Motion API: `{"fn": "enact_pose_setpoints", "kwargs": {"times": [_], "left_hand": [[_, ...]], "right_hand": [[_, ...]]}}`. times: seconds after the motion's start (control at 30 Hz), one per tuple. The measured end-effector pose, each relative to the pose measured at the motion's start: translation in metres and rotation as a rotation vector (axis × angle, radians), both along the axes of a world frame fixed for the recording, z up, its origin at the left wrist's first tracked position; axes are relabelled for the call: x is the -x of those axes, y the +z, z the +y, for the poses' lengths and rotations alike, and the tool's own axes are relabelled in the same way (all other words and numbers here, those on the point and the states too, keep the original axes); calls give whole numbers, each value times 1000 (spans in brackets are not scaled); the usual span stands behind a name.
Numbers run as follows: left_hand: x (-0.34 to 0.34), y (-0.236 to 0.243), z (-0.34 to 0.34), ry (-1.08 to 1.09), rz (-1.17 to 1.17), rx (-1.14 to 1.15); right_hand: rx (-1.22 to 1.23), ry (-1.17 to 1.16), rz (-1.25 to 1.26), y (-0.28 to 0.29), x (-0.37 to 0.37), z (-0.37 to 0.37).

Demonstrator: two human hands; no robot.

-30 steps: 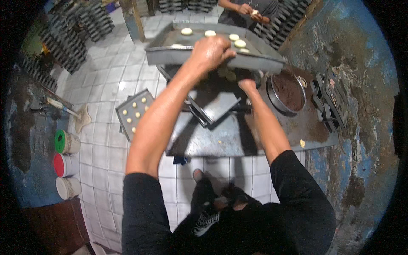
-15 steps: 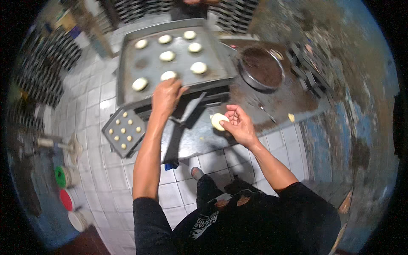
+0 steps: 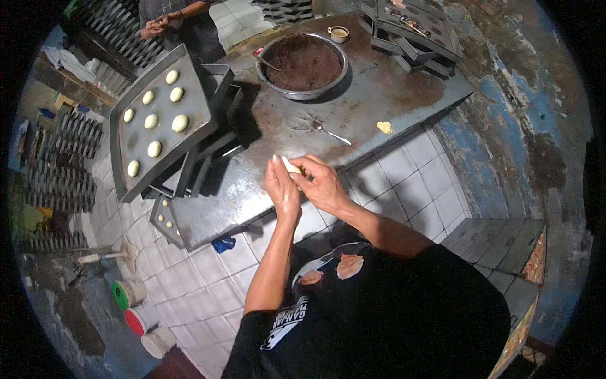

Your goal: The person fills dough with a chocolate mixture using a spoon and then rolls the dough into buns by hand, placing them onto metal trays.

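Observation:
In the head view my left hand (image 3: pixel 279 186) and my right hand (image 3: pixel 315 180) meet over the table's near edge, holding a pale dough piece (image 3: pixel 290 165) between their fingers. A grey tray (image 3: pixel 117 155) with several pale dough rounds (image 3: pixel 180 123) rests on stacked trays to the left. Behind my hands, a metal spoon (image 3: pixel 331 135) lies on the steel table (image 3: pixel 240 180). A metal bowl of dark brown crumbly mixture (image 3: pixel 303 66) stands further back, with a red-handled utensil in it.
A person (image 3: pixel 173 25) stands across the table at back left. Stacked trays (image 3: pixel 416 38) and a small cup (image 3: pixel 338 33) sit at back right. Below left are a small tray (image 3: pixel 164 224), lidded buckets (image 3: pixel 145 322) and a mop (image 3: pixel 126 256). A worn wall (image 3: pixel 543 158) borders the right.
Both hands have moved down and away from the big tray; the dough piece in my right hand is now between both hands. The view has swung, shifting the tray leftward.

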State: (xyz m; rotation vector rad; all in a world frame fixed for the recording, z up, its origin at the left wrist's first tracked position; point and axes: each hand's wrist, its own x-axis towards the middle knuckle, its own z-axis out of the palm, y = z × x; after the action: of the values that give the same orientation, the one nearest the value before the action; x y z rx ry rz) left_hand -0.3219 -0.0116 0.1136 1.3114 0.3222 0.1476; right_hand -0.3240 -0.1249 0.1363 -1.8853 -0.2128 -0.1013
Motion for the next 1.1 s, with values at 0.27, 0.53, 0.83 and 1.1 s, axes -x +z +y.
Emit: {"fn": "enact_pose_setpoints", "kwargs": {"times": [0.27, 0.53, 0.83, 1.1], "left_hand": [[-19, 10, -95, -30, -15, 37], [12, -137, -78, -321, 189, -239], [-125, -86, -45, -304, 238, 41], [-224, -69, 33, -248, 228, -10]], "right_hand": [[-707, 288, 493, -27, -16, -103], [490, 509, -371, -100, -41, -109], [1003, 208, -21, -238, -192, -133], [1078, 360, 435, -247, -212, -133]]}}
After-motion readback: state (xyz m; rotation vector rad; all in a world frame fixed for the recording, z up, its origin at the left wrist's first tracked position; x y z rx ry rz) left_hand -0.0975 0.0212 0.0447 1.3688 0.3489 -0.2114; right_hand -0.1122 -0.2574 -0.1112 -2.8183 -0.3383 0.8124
